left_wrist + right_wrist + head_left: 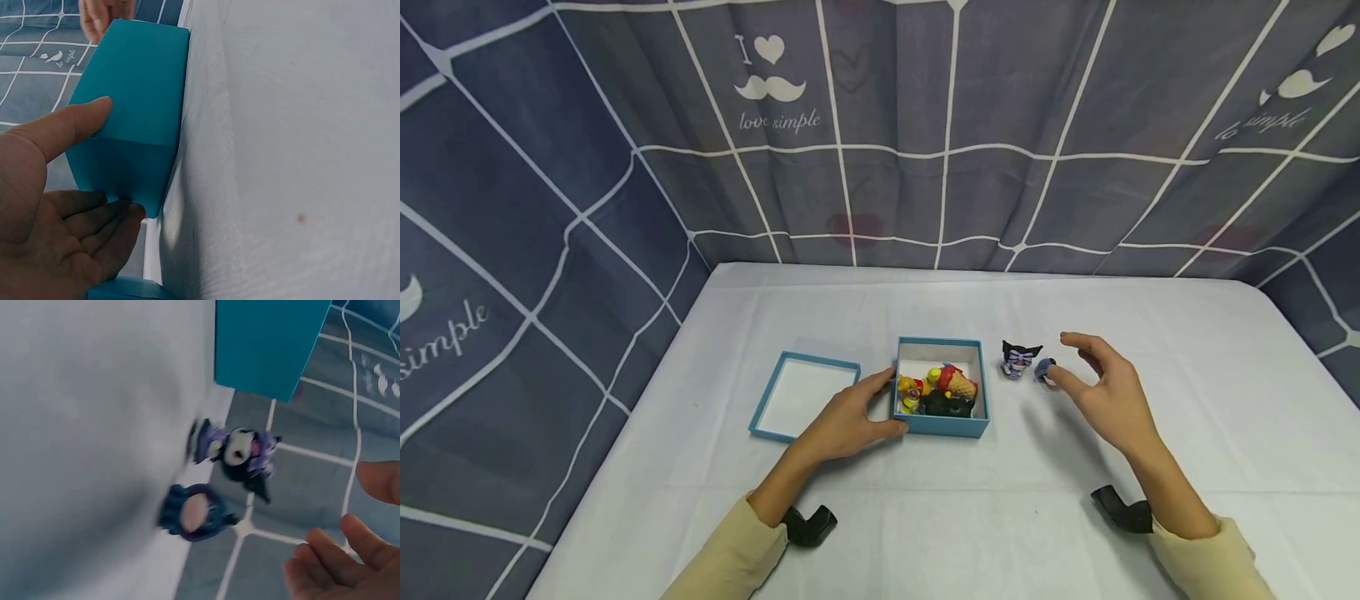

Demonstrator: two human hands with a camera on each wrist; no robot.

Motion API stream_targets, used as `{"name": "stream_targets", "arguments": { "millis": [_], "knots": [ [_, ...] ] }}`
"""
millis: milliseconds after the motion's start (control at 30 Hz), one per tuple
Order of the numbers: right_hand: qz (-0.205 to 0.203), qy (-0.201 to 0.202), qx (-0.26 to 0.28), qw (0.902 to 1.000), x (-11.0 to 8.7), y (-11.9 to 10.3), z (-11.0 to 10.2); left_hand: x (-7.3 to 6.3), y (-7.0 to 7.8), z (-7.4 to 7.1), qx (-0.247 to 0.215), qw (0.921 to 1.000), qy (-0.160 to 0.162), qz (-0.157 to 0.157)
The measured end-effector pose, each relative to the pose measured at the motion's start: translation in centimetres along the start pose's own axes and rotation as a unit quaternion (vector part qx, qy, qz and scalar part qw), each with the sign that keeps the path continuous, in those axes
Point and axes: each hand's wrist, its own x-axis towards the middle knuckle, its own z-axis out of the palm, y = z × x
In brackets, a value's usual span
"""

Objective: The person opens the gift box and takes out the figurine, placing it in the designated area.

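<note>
A blue box (943,427) with a white inside stands on the table, holding several small toy figures (955,382). My left hand (847,419) rests against its left side, thumb on the front wall (134,87) and fairly straight fingers along the side. Right of the box, a black and purple figurine (1017,359) stands upright, and a small blue figurine (1043,370) is next to it. In the right wrist view the blue figurine (195,512) shows a pale belly. My right hand (1107,396) hovers beside it, thumb and fingers spread apart, holding nothing.
The blue-rimmed lid (805,397) lies with its white inside up, left of the box, behind my left forearm. A white cloth (970,517) covers the table. Dark grid-patterned curtains (895,200) hang at the back and sides. Black wrist straps (808,527) stick out at both cuffs.
</note>
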Motion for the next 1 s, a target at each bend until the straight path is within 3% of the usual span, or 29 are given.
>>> {"name": "stream_targets", "arguments": {
  "millis": [100, 200, 633, 800, 1000],
  "knots": [
    [-0.037, 0.023, -0.007, 0.9990, -0.3, -1.0, 0.7, 0.0, 0.0, 0.0, 0.002, 1.0000, -0.001, -0.003],
    [-0.070, 0.021, -0.012, 0.9973, -0.4, -1.8, 1.4, 0.1, 0.0, 0.0, 0.003, 1.0000, -0.002, -0.003],
    [-0.118, -0.094, 0.022, 0.9884, -0.3, -3.9, 5.2, 0.2, 0.1, 0.0, 0.002, 1.0000, -0.005, -0.001],
    [-0.115, -0.138, 0.039, 0.9830, -0.2, -4.5, 6.4, 0.2, 0.0, -0.1, -0.001, 1.0000, -0.007, -0.001],
    [-0.121, -0.158, 0.053, 0.9786, 0.1, -4.9, 7.6, 0.2, 0.1, -0.1, 0.001, 1.0000, -0.007, -0.004]
  ]
}}
